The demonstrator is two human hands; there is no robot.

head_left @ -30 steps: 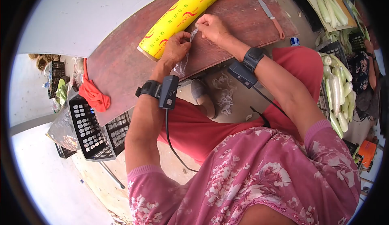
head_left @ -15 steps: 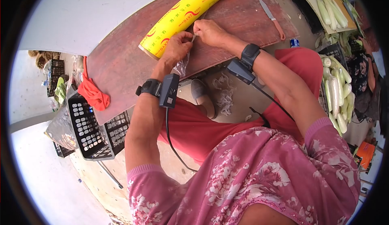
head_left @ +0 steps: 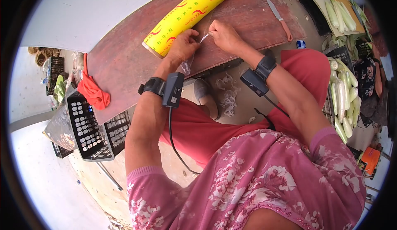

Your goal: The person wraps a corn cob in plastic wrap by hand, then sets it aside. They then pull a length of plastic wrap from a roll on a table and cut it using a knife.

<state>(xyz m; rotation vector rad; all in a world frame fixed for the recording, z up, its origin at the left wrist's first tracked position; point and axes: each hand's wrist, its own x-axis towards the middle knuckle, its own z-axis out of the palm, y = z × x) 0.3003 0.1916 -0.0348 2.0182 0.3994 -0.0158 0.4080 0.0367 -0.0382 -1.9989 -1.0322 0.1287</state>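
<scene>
While the left hand (head_left: 185,45) and right hand (head_left: 225,35), each pinched closed, hold film (head_left: 204,37) between them over the table (head_left: 120,70) beside the roll (head_left: 188,15), a sharp tug could tear that thin film or pull it loose.

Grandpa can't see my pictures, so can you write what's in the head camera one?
A person's left hand and right hand pinch a thin plastic strip over a red table, beside a yellow roll. A knife lies to the right; a red cloth hangs at left.
</scene>
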